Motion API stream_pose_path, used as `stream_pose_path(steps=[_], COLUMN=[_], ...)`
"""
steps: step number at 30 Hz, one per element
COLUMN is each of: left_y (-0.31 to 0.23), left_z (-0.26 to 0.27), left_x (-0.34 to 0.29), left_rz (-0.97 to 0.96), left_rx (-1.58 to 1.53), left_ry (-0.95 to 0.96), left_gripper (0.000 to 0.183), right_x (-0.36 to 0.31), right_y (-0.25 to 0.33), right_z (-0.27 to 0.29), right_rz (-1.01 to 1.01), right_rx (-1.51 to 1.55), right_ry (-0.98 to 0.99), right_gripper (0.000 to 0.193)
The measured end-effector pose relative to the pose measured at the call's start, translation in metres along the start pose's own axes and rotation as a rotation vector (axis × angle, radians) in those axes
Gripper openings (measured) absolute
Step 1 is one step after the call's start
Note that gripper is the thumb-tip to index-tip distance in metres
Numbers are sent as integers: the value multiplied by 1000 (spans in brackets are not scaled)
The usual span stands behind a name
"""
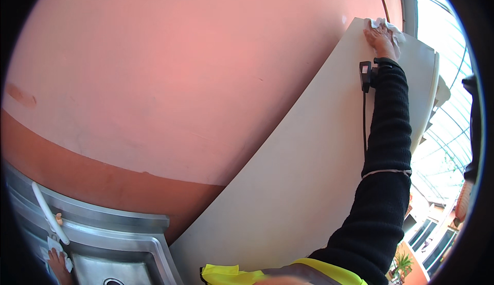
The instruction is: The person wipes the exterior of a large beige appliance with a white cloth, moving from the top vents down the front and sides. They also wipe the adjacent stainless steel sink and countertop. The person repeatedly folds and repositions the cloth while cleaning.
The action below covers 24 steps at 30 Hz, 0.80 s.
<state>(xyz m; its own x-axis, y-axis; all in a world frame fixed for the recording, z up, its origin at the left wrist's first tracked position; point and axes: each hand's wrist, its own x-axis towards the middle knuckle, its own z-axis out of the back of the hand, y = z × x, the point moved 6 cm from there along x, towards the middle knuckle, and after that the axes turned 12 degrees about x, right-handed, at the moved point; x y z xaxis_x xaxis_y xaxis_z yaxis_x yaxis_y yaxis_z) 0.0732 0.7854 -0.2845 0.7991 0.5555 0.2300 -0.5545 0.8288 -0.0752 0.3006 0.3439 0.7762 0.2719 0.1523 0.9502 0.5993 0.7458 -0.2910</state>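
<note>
My right hand point(380, 39) is stretched far up and presses a crumpled white cloth point(397, 33) against the top end of a tall off-white panel point(309, 166), which looks like the side of an appliance. A black sleeve covers that arm, and a small black device point(365, 75) with a cord is strapped near the wrist. At the lower left edge, what appears to be my left hand point(59, 264) is on a second white cloth point(54, 245) beside the sink. Its sleeve is out of the picture, and its fingers are partly hidden.
A stainless steel sink point(160, 244) stands at the lower left, with a white tube-like spout point(47, 208) above it. Behind rises a pink wall point(180, 79) with a reddish-brown lower band point(103, 166). To the right are a see-through roof point(447, 89) and a potted plant point(402, 263).
</note>
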Motion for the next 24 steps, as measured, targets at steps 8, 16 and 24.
stream_pose_path(steps=[8,16,24], left_y=[8,8,23], left_z=[-56,-20,13], left_x=[-21,-19,-10], left_rz=[51,7,-59], left_rx=[-92,-25,17], left_ry=[-178,-44,36], left_gripper=[39,44,51], right_x=[-29,11,-26], right_y=[35,46,86], right_z=[44,7,-15], right_rz=[105,188,435], right_rx=[30,81,-155], right_ry=[0,-106,37], right_gripper=[66,65,55])
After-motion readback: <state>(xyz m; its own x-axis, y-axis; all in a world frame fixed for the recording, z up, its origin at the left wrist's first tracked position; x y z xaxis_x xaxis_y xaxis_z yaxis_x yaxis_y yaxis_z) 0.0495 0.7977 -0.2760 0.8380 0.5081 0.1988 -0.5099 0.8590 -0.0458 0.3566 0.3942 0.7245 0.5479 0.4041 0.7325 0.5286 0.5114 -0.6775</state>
